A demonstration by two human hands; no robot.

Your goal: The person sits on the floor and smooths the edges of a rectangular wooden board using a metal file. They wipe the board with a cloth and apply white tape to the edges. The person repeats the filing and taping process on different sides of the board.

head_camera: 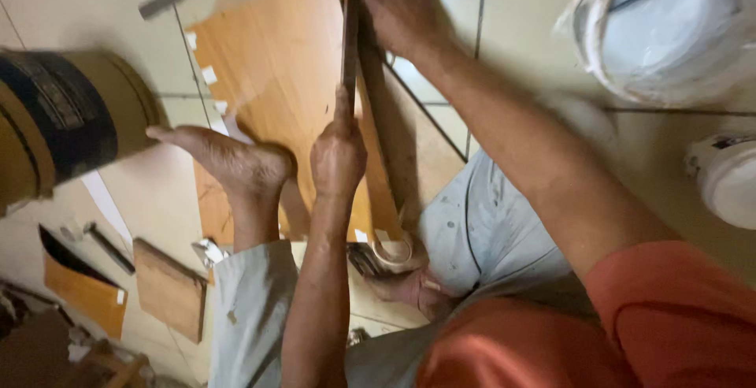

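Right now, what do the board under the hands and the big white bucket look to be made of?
Board: looks like wood-grain laminate or veneered panel, orange-brown with a smooth, slightly shiny face; the core can't be told. Left hand and right hand press a narrow dark strip on edge against it. Bucket: probably plastic, white, smeared and dull.

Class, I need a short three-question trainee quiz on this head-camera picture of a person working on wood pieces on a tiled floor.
1. True or false: both hands grip the same narrow wooden strip.
2. What rests on the orange laminate board? A) a bare foot B) a hammer C) a cup
3. Which hand is farther from the camera?

Key
1. True: left hand and right hand both hold it.
2. A, the bare foot.
3. The right hand.
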